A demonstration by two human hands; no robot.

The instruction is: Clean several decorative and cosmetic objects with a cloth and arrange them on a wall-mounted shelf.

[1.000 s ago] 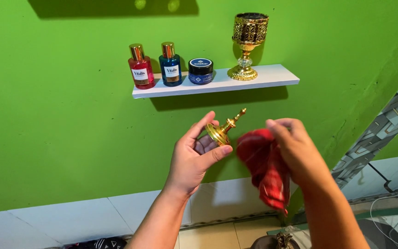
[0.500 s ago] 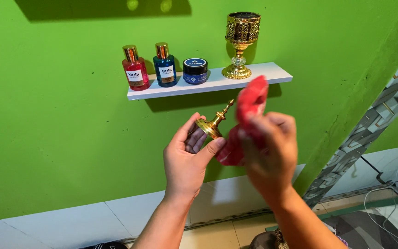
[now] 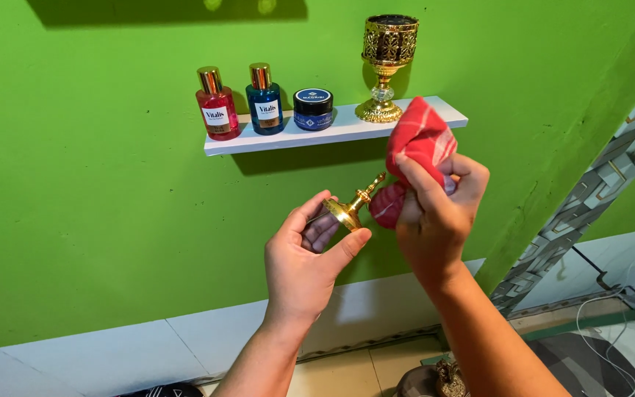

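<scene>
1. The left hand, in the middle of the frame, is curled about a small gold lid with a pointed finial. Thumb and fingers pinch its round rim, and the finial tilts up to the right.

2. The right hand, just right of centre, is closed around a bunched red checked cloth. One wad of cloth pokes out above the fist; another bulges below, right beside the finial's tip. Whether cloth and metal actually touch I cannot tell from here.

3. In the upper middle of the frame a white wall shelf carries a red bottle, a blue bottle, a dark blue jar and an ornate gold goblet-shaped burner, which stands open with no lid on top.

4. My reading: the lid is off the burner and in hand, with the cloth brought up to it, so the wiping looks to be at or near its start. The lid shines already, so how much is wiped cannot be judged.

5. Left to do, as it seems: finish rubbing the lid and return it to the burner on the shelf.
</scene>
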